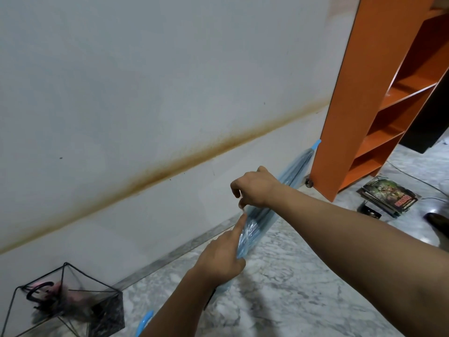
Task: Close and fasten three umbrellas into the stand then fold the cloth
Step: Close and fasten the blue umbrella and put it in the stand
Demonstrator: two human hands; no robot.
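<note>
Umbrella, a closed one of clear blue plastic, is lying slantwise in the air between both hands, its pale blue tip pointing far and right toward the foot of the orange shelf unit and its blue curved handle showing at the near bottom edge beside the left forearm; the left hand is grasping the bunched canopy low down, fingers wrapped round it, with the forefinger stretched out along the folds; the right hand is sitting higher on the canopy, fingers curled and pinching at the plastic, though what exactly the fingertips are gripping is too small to tell; the wire stand, a black mesh basket with an angular frame, is standing at the near left against the white wall, well apart from the blue umbrella; something pink with a dark hooked handle is resting inside it; a brown stain is running slantwise across the wall; a stack of printed booklets is lying on the marbled floor at the right, near the shelf unit.
</note>
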